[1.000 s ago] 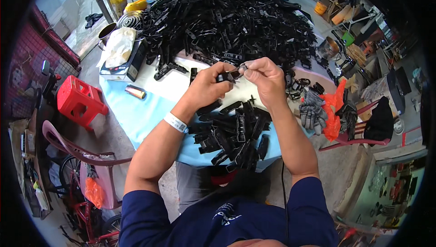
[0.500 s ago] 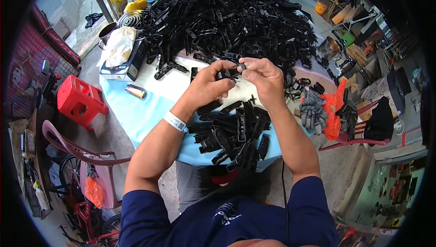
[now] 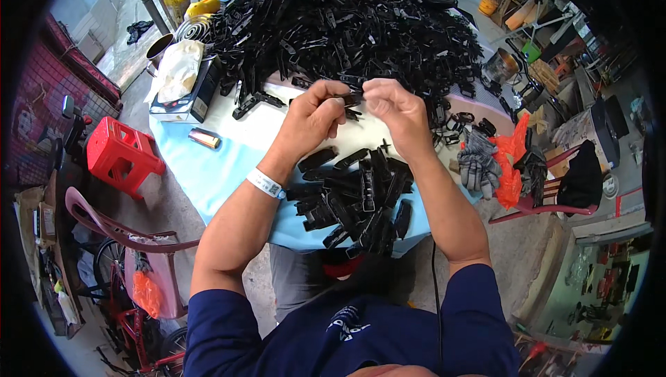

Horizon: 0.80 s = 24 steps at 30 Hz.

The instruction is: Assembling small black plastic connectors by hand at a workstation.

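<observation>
My left hand (image 3: 317,115) is closed around a small black plastic part (image 3: 352,98), gripping it between thumb and fingers above the table's middle. My right hand (image 3: 393,105) is beside the part's right end, fingers curled together and slightly blurred; whatever they pinch is hidden. Below both hands, near the front edge, lies a small heap of long black plastic pieces (image 3: 368,196). Beyond them a far larger pile of similar black parts (image 3: 340,23) covers the back of the table.
A blue-and-white cloth (image 3: 229,183) covers the table. On its left are a lighter (image 3: 205,138) and a box (image 3: 182,108) topped with tissue. At right, grey gloves (image 3: 479,162) and an orange bag (image 3: 510,169) lie beside a chair. A red stool (image 3: 121,155) stands left.
My right hand has shifted slightly left and its fingers have curled in more. The left hand still grips the black part, which has become more hidden behind the fingers.
</observation>
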### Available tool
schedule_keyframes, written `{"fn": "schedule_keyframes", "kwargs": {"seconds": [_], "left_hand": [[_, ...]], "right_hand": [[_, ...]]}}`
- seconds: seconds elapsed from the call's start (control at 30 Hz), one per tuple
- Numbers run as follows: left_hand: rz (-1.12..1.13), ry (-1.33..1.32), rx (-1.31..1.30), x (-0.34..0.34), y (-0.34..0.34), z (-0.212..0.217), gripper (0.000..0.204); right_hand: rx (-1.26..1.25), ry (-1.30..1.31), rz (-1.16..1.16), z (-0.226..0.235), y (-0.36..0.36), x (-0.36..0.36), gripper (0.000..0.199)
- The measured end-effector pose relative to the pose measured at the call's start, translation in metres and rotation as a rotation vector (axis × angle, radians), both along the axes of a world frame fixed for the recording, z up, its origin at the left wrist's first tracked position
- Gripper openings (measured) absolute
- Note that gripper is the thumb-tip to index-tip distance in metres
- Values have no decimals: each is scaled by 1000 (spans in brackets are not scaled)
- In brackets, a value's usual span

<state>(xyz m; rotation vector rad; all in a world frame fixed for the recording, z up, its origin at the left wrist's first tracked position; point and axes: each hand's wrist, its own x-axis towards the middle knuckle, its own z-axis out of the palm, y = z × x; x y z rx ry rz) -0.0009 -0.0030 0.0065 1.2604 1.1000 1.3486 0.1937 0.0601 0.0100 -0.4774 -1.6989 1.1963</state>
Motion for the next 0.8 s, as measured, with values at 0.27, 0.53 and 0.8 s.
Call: {"fn": "schedule_keyframes", "kwargs": {"seconds": [0.27,0.53,0.8], "left_hand": [[-94,56,48,7,-11,10,60],[149,274,218,-11,8,-12,23],[263,1116,443,-2,8,-25,21]], "right_hand": [[-354,-42,97,3,1,5,28],[-301,161,379,17,15,33,23],[186,-667,-413,19,29,48,19]]}}
